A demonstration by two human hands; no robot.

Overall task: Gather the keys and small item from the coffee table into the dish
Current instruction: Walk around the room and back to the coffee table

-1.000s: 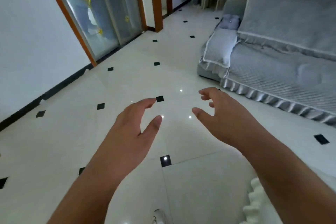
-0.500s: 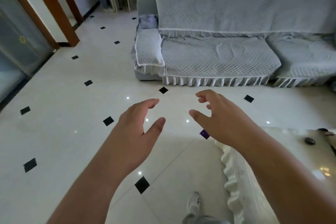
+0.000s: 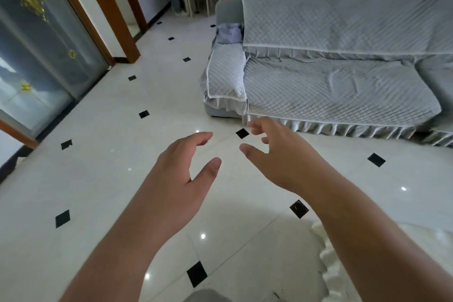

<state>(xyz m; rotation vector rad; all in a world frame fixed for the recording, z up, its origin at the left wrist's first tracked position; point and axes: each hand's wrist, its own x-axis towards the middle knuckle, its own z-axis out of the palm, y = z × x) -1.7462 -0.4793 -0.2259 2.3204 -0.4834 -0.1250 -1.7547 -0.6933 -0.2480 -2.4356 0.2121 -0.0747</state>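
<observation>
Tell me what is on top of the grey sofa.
Quilted grey covers drape the sofa over seat, back and arm; a bluish bundle lies on the arm. The upholstery beneath is mostly hidden.

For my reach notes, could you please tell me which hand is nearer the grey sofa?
Right. The right hand is held out in front of the frilled hem of the sofa; the left hand is further left and back, over the tiled floor.

Coffee table (image 3: 329, 274): one corner is in view at lower right, draped in white, its edge frilled.
</observation>
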